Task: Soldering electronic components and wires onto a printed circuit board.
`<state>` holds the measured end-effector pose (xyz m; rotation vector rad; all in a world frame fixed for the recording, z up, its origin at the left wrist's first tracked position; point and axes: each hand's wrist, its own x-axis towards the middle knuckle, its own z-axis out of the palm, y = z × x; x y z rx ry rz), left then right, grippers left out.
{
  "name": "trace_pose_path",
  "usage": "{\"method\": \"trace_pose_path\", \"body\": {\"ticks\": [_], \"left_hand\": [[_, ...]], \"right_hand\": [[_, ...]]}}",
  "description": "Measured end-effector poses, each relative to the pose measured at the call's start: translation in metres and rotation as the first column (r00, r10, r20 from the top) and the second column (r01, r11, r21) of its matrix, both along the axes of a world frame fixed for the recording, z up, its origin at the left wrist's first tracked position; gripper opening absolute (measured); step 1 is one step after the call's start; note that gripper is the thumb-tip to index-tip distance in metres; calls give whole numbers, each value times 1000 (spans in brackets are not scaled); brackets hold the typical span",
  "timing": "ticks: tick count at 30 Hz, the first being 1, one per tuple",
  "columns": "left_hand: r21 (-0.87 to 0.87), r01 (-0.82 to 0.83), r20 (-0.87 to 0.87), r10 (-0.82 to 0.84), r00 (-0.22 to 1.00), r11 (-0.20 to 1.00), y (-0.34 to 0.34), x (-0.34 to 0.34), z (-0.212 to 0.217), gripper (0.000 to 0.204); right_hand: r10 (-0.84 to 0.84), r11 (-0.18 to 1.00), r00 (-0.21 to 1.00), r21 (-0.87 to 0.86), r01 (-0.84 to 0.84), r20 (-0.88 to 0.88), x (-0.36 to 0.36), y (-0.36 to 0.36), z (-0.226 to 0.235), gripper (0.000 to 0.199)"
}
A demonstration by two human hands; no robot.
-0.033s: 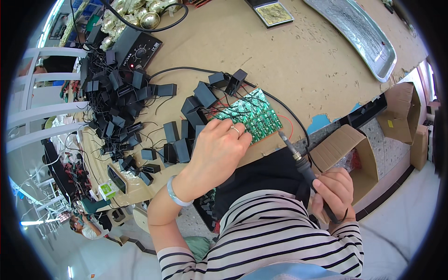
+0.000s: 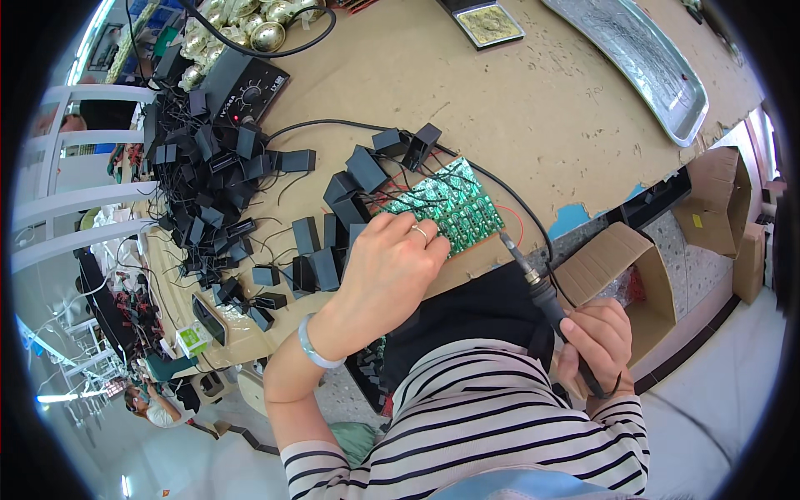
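My right hand (image 2: 598, 340) grips a soldering iron (image 2: 550, 308) by its dark handle, its metal tip pointing up and left just off the right corner of a green circuit board (image 2: 462, 208). The tip and the board look apart. My left hand (image 2: 396, 258) lies over the board's near left part, fingers bent and close together; its fingertips, and whatever they hold, are hidden. A ring and a pale bangle (image 2: 318, 343) are on this hand and wrist. Black rectangular cases (image 2: 367, 169) with thin black wires crowd the board's left side, some wires lying across it.
A heap of black cases (image 2: 212, 167) fills the table's left, beside a black control box (image 2: 248, 87) with a dial. Farther back stand a tin of yellowish material (image 2: 492, 25) and a metal tray (image 2: 617, 50). Cardboard boxes (image 2: 612, 258) stand off the right edge. The iron's cable loops behind the board.
The soldering iron's tip has shifted very slightly to the right, away from the board. My left hand and the board have stayed put.
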<state>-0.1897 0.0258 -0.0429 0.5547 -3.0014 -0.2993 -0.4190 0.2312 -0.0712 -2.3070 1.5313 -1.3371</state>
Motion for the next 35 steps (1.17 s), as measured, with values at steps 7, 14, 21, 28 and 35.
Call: {"method": "trace_pose_path", "body": {"ticks": [7, 14, 21, 28, 35], "left_hand": [[12, -36, 23, 35, 999, 999, -1, 3, 0, 7], [51, -106, -256, 116, 960, 993, 5, 14, 12, 26], [72, -822, -575, 697, 428, 565, 26, 93, 23, 46], [628, -592, -457, 855, 245, 505, 16, 120, -20, 18], [490, -427, -534, 648, 543, 760, -11, 88, 16, 15]], "right_hand": [[-58, 998, 995, -10, 59, 77, 4, -2, -4, 21], [-131, 991, 983, 54, 125, 125, 10, 10, -2, 22], [-137, 991, 979, 19, 136, 152, 5, 6, -13, 24], [-86, 996, 982, 20, 84, 167, 11, -5, -1, 22], [-99, 995, 975, 34, 94, 201, 10, -11, -9, 20]]}}
